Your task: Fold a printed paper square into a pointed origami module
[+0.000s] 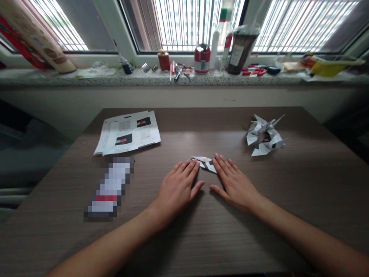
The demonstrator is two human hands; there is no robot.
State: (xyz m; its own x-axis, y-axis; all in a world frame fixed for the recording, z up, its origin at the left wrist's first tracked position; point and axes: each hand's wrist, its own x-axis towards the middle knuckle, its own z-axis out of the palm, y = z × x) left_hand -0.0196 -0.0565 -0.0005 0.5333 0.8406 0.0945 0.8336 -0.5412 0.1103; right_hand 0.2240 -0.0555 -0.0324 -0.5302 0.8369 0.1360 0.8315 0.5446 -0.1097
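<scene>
- Left hand and right hand lie flat on the table, fingers spread, gripping nothing.
- Their fingertips touch the small folded paper at 12 o'clock.
- Printed sheets sit at 10 o'clock and crumpled paper at 2, both well apart.

Both hands palm-down, side by side.
Left hand and right hand lie flat, fingers straight and close together, angled slightly inward; thumbs splayed toward each other, tips near but apart. Bare forearms enter from the lower corners.
</scene>
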